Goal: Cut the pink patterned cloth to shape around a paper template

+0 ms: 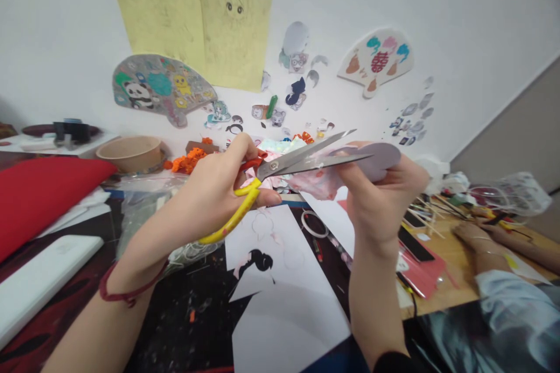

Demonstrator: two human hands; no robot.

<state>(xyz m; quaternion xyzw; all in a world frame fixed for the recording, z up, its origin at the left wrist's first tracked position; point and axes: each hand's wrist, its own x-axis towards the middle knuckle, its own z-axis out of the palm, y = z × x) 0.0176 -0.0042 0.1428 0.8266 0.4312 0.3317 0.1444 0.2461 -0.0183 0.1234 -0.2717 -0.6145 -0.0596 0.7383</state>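
My left hand point(214, 178) is closed around a pair of scissors point(280, 164) with yellow and red handles. The blades are apart and point right, toward my other hand. Between thumb and fingers, my right hand point(376, 198) pinches a greyish-white piece of paper point(380, 160) with a rounded edge. The lower blade passes close to this paper; whether it touches is hard to tell. Below, on the table, lie white paper sheets point(291, 315) and a black-haired cut-out figure point(258, 262).
Orange flowers point(190, 160) and a round tan container point(131, 151) stand at the back left. A white box point(48, 285) and red cloth point(52, 189) lie left. At right are a tape roll point(315, 224), wooden sticks point(422, 215) and another person's hands point(476, 239).
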